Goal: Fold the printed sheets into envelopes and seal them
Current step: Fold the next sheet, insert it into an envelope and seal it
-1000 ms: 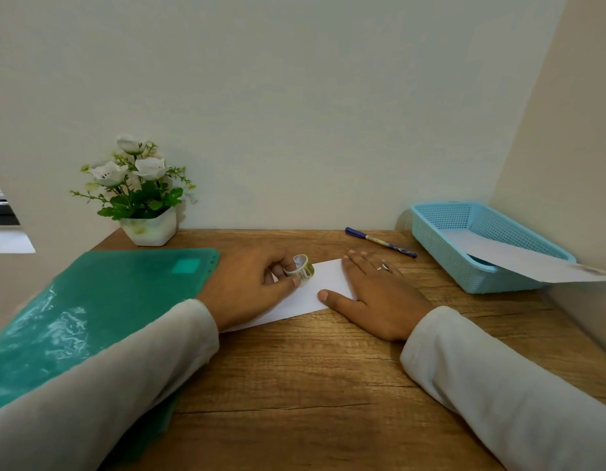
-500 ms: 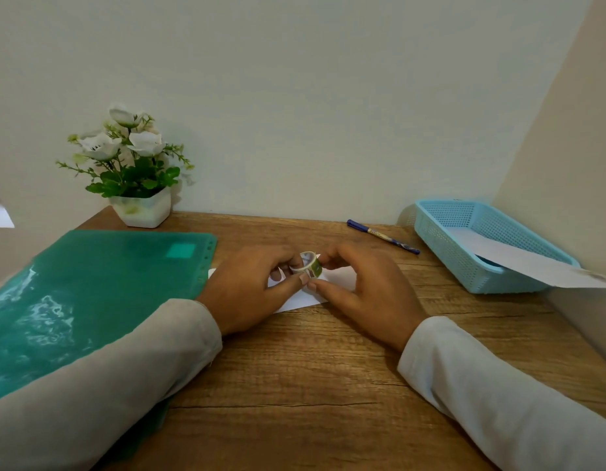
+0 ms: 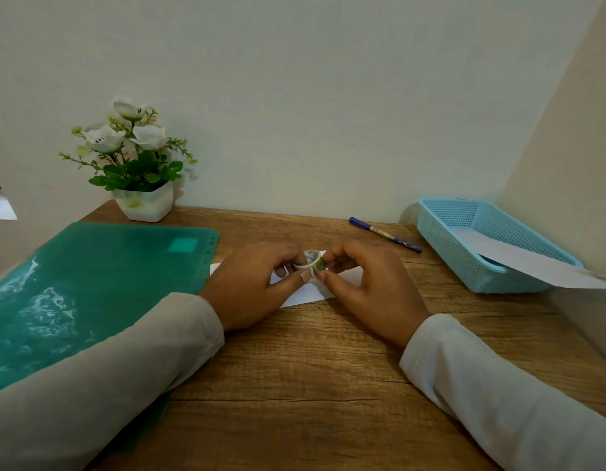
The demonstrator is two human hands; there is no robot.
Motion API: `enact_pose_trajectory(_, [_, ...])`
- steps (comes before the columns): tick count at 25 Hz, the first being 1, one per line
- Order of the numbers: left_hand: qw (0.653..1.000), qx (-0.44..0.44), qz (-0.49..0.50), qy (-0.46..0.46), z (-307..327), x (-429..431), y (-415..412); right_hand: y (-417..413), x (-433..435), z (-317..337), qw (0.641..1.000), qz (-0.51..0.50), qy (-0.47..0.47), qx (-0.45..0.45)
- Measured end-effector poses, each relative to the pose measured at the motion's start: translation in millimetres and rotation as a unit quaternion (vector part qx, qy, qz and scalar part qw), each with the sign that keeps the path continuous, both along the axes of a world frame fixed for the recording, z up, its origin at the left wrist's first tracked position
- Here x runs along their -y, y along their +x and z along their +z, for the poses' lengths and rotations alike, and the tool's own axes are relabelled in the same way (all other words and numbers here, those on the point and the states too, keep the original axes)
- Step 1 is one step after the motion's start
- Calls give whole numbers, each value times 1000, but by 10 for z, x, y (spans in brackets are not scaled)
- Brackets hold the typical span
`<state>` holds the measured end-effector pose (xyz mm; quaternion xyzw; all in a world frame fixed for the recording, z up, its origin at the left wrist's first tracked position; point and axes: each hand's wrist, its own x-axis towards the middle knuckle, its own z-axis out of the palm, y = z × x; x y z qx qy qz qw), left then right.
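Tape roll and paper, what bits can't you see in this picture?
Head view:
Folded sheet: mostly under the left hand and right hand.
Tape roll: label too small to read, partly behind fingertips.
Loose sheet in the blue basket: end cut by the right edge.
Green folder: near part under the left sleeve.

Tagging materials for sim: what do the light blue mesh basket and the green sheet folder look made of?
The light blue mesh basket looks like moulded plastic, matt: even grid of holes, thick smooth rim. The green sheet folder is probably thin glossy plastic: wavy glare, punched holes along its edge.
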<state>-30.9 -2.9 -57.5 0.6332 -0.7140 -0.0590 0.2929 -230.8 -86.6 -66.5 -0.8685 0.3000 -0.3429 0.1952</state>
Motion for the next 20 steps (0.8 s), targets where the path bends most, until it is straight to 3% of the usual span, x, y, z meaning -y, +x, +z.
enact_pose_trajectory(20, [1000, -23, -6, -15, -7, 0, 4, 1, -33, 8, 1000, 4, -7, -27])
